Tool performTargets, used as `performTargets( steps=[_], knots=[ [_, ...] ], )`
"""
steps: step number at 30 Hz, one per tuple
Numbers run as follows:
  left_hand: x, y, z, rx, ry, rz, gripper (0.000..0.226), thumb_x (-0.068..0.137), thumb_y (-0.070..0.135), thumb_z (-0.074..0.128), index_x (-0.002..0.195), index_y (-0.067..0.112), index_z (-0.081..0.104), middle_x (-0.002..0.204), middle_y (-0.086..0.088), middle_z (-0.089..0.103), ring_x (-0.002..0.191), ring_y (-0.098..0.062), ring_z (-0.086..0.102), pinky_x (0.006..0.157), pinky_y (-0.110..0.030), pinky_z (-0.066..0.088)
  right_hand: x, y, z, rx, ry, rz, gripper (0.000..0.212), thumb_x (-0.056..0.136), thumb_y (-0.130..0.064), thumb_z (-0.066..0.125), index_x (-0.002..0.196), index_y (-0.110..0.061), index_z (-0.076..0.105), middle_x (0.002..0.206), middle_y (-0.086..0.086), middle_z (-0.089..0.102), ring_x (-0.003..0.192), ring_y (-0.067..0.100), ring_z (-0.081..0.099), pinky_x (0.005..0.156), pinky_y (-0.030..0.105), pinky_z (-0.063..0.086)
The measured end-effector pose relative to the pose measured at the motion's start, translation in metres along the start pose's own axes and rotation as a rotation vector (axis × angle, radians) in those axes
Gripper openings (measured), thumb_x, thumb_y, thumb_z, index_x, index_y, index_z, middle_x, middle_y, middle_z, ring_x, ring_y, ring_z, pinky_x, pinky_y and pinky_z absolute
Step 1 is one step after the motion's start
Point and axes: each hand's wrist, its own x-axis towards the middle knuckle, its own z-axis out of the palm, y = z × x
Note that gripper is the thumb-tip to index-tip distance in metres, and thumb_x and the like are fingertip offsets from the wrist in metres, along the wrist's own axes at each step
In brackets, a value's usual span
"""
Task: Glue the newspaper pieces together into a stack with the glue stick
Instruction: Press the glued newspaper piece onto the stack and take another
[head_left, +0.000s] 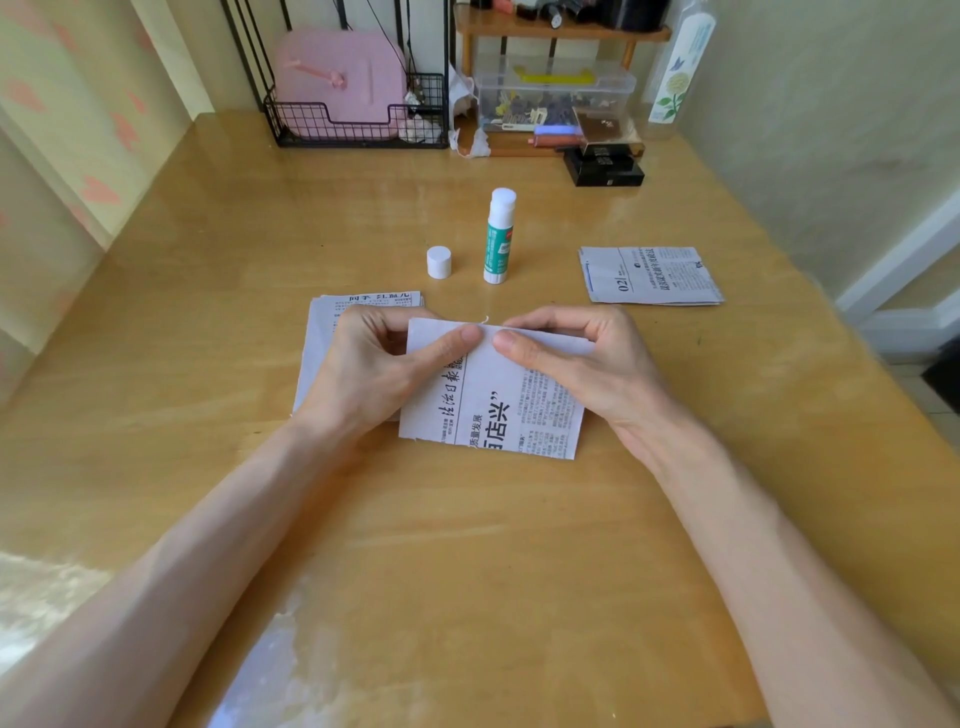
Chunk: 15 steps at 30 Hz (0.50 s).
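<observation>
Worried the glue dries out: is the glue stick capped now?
Uncapped. The glue stick stands upright; its white cap sits apart on the table, left of it.

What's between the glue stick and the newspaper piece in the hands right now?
Nothing: the head view shows bare table between the glue stick and the newspaper piece. The cap stands left of that stretch.

Two bare forearms reach in from 7 and 5 o'clock, unsleeved along their whole visible length and narrowing toward the wrists. The left hand (374, 364) and right hand (582, 358) are bare too, thumbnails short.
</observation>
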Motion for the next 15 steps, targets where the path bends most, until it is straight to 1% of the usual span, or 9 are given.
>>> performTargets(
  steps=[3,5,8,10,12,15],
  knots=[
    [0.0003,-0.0004,-0.0002,-0.018,0.021,-0.016,0.025,0.084,0.032,0.081,0.084,0.007,0.08,0.083,-0.004,0.08,0.072,-0.014,0.075,0.058,-0.031,0.059,0.0011,0.0006,-0.002,-0.015,0.009,0.013,0.007,0.087,-0.025,0.086,0.086,-0.019,0.083,0.08,-0.007,0.078,0.078,0.005,0.07,0.072,0.019,0.051],
    [0.0008,-0.0002,-0.0009,-0.039,0.021,-0.016,0.023,0.081,0.033,0.08,0.086,0.01,0.081,0.085,-0.002,0.081,0.075,-0.013,0.076,0.063,-0.029,0.062,0.0014,0.0002,-0.003,-0.017,0.02,0.017,0.007,0.087,-0.026,0.086,0.085,-0.02,0.083,0.081,-0.005,0.078,0.079,0.006,0.07,0.074,0.021,0.051],
    [0.0026,-0.0002,-0.0046,-0.027,0.031,0.028,0.018,0.087,0.025,0.079,0.089,0.007,0.081,0.088,-0.001,0.081,0.077,-0.009,0.074,0.07,-0.023,0.059,0.0018,-0.0005,-0.0054,-0.004,0.033,0.029,0.007,0.086,-0.027,0.087,0.082,-0.023,0.083,0.08,-0.009,0.078,0.077,0.003,0.069,0.072,0.017,0.05],
    [0.0035,-0.0015,-0.0064,-0.013,0.059,0.05,0.019,0.089,0.024,0.079,0.087,0.005,0.081,0.089,-0.003,0.081,0.076,-0.009,0.072,0.072,-0.026,0.057,0.0012,-0.0006,-0.0061,0.014,0.04,0.054,0.009,0.084,-0.03,0.088,0.083,-0.023,0.083,0.082,-0.007,0.078,0.079,0.004,0.07,0.072,0.019,0.051],
    [0.0035,-0.0023,-0.0067,0.005,0.079,0.065,0.023,0.088,0.026,0.08,0.087,0.003,0.08,0.091,-0.007,0.08,0.076,-0.011,0.069,0.072,-0.028,0.056,0.0013,0.0005,-0.0073,0.032,0.05,0.065,0.014,0.084,-0.031,0.087,0.081,-0.019,0.082,0.082,-0.002,0.078,0.078,0.009,0.07,0.071,0.023,0.052],
    [0.0025,-0.0011,-0.0069,-0.01,0.061,0.047,0.028,0.086,0.032,0.079,0.091,0.004,0.081,0.094,-0.006,0.081,0.081,-0.012,0.072,0.077,-0.031,0.056,0.001,0.0008,-0.008,0.04,0.073,0.054,0.014,0.085,-0.03,0.087,0.079,-0.018,0.081,0.08,0.002,0.077,0.075,0.011,0.069,0.068,0.024,0.051]
  ],
)
